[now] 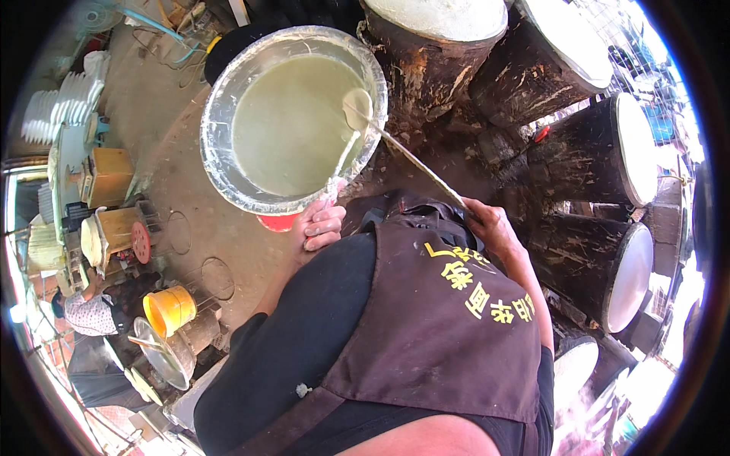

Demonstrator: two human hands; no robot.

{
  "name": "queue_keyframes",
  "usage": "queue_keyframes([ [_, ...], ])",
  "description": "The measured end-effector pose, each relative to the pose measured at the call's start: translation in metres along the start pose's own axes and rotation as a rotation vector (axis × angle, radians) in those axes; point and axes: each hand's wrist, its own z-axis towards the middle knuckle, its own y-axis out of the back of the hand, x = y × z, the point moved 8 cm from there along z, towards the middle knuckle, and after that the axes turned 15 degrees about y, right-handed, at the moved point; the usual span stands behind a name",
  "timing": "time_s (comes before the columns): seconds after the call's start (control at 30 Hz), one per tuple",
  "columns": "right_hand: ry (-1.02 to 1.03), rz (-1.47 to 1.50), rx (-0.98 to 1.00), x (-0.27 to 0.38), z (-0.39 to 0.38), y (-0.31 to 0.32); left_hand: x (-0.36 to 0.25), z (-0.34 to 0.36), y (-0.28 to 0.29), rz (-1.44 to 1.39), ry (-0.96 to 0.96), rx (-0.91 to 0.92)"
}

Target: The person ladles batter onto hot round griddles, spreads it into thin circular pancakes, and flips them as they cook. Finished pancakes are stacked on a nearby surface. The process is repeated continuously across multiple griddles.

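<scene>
A large basin (215,163) with a crusted white rim stands in front of me, holding pale greenish-white liquid (293,121). Over its right side is a ladle's round, coated bowl (356,106). My right hand (490,226) is closed round the end of a long thin stick (418,162) that runs to the ladle's bowl. My left hand (321,226) is closed on a short stick (346,156) coated in white. Its upper end comes close to the ladle; whether they touch, I cannot tell. Part of a red object (278,222) shows beneath the basin.
Several dark, stained drums (582,156) with pale round tops curve around my right. To the left, a yellow bucket (169,310) stands by a metal pan (171,357) and machinery (118,235). A person (91,313) is at the far left. Thin wire loops (218,278) lie on the floor.
</scene>
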Motion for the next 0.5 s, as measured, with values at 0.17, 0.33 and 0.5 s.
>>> queue_keyframes([
  [0.17, 0.25, -0.006, -0.207, 0.046, -0.008, 0.049, 0.016, -0.013, -0.083, 0.482, -0.408, -0.175],
  [0.33, 0.017, 0.397, -0.234, 0.055, -0.009, 0.068, 0.016, -0.034, -0.14, 1.063, -0.82, -0.45],
  [0.5, 0.36, 0.195, -0.064, 0.043, 0.019, 0.043, 0.014, -0.024, -0.127, 0.881, -0.807, -0.543],
])
